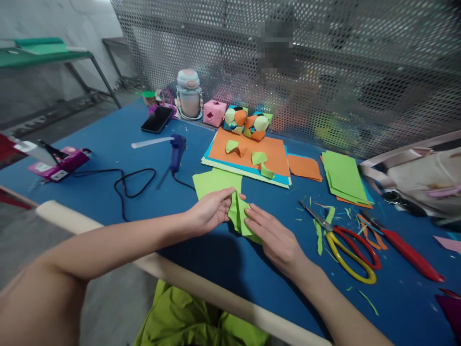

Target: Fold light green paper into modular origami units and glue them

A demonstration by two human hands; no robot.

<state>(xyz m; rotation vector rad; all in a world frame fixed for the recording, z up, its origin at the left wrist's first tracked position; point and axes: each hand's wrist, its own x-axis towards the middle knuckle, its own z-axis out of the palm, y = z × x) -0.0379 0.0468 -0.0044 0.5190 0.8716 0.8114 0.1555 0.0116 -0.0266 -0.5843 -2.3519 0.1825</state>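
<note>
Two bare hands are working on a folded green paper (238, 215), which is sitting close to the middle of the table's (93, 144) near edge. Your left hand (207, 214) is pinching its left side between thumb and fingers; your right hand (279, 242) is laying its fingers over the right side, hiding whatever its thumb is doing, so I cannot tell whether it is gripping too. The paper's underside is facing away from you, and your left hand is covering part of a flat green sheet (216, 180).

Toward the left edge, a black cord (137, 194) is running from a magenta box (59, 163) and disappearing behind your left forearm (133, 245). Near the far edge, a phone (157, 119) is partly blocking a purple tangle (166, 97). Beyond that edge, shapes are blurring behind a perforated screen (201, 29). Toward the right edge, the frame is cutting off a pale bag (428, 178) and, nearer you, an unidentifiable purple object (450, 310).
</note>
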